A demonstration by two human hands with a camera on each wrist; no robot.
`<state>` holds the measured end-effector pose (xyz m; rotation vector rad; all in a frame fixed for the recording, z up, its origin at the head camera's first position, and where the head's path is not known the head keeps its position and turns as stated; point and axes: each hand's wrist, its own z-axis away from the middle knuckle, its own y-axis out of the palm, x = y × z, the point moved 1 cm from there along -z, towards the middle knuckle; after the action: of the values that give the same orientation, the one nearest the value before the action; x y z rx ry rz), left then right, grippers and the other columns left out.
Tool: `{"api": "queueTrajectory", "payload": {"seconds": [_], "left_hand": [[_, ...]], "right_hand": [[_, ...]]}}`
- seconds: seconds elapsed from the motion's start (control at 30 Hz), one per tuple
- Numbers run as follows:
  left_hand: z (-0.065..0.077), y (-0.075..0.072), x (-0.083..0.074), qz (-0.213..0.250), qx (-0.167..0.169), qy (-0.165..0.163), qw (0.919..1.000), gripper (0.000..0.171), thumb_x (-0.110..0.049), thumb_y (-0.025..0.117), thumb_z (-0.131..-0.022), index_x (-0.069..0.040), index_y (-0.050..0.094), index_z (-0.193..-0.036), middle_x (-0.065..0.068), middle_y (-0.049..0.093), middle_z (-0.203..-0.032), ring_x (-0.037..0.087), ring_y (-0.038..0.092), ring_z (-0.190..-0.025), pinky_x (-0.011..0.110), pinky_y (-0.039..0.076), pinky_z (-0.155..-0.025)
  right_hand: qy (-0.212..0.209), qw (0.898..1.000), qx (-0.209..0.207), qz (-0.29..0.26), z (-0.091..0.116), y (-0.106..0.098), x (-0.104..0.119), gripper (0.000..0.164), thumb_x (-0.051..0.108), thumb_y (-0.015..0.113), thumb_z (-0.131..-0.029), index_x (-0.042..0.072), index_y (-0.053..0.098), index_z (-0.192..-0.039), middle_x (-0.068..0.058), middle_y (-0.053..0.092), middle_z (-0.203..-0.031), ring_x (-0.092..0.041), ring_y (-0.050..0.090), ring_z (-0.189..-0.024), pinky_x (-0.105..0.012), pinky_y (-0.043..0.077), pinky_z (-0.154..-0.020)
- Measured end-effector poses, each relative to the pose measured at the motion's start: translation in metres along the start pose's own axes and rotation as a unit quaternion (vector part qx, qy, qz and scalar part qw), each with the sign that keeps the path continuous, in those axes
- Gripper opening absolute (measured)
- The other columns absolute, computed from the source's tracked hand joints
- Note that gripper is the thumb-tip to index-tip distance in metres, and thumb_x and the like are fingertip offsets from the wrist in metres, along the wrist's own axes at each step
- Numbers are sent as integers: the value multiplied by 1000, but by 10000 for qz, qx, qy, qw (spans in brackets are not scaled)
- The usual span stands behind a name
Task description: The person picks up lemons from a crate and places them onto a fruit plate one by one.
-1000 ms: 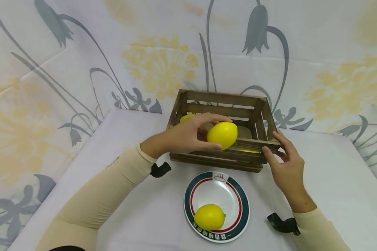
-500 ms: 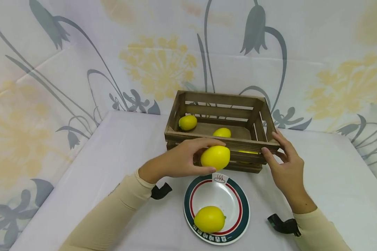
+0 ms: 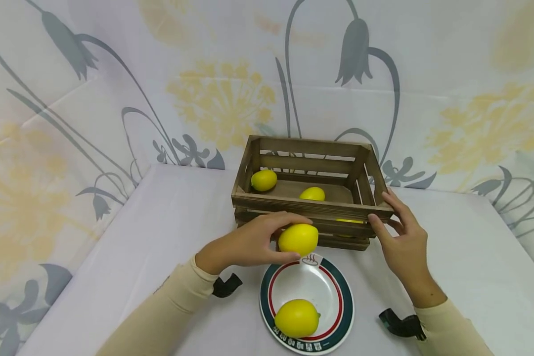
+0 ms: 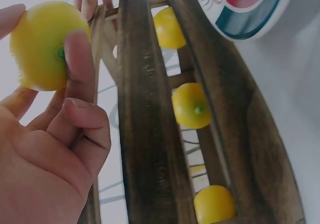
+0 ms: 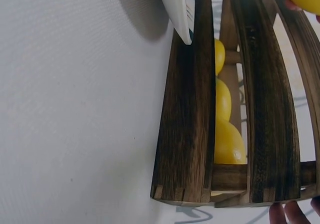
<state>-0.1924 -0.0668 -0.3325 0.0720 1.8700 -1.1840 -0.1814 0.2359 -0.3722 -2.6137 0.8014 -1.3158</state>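
Note:
My left hand [image 3: 251,243] pinches a yellow lemon [image 3: 298,240] between thumb and fingers, just in front of the wooden crate [image 3: 311,203] and over the plate's far rim. In the left wrist view the held lemon [image 4: 50,46] shows its green tip. My right hand [image 3: 405,247] grips the crate's front right corner, thumb at the front and fingers along the side. Inside the crate lie a lemon [image 3: 264,180] at the left and another lemon [image 3: 312,193] near the middle. Yellow also shows between the front slats at the right.
A white plate [image 3: 327,287] with a green and red rim stands in front of the crate, bearing a lemon [image 3: 297,318]. Black curved pieces [image 3: 402,324] sit by each wrist. Behind the crate rises a flower-patterned cloth [image 3: 231,99]; the table [image 3: 467,257] is white.
My left hand has come down toward me from over the crate with the lemon, uncovering the lemons inside. My right hand keeps its grip on the corner. The view has tilted up slightly.

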Motion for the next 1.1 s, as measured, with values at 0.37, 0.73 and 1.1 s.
{"api": "queueTrajectory", "payload": {"seconds": [0.37,0.73,1.1], "left_hand": [[-5,22,17,-83,537,-270,9982,62,-36,76,-90,-25,49,-145,-5,57,-137,9,56,-113,25,51,-99],[-9,34,24,-301,824,-197,9960,61,-37,76,-89,-27,50,-143,-8,59,-135,6,56,-115,27,49,-104],[-9,42,28,-501,1053,-308,9927,61,-42,75,-89,-25,51,-143,-8,60,-137,5,58,-114,25,48,-103]], "right_hand": [[54,9999,46,111,2,-1,-1,62,-9,72,-85,10,57,-141,-8,50,-151,9,52,-122,-2,44,-91],[-107,9998,16,153,-2,0,2,61,-9,71,-85,9,56,-141,-5,50,-152,9,52,-122,-2,44,-91],[-66,9997,0,233,0,0,0,61,-8,72,-85,10,56,-142,-6,51,-151,10,51,-122,-1,43,-92]]}}
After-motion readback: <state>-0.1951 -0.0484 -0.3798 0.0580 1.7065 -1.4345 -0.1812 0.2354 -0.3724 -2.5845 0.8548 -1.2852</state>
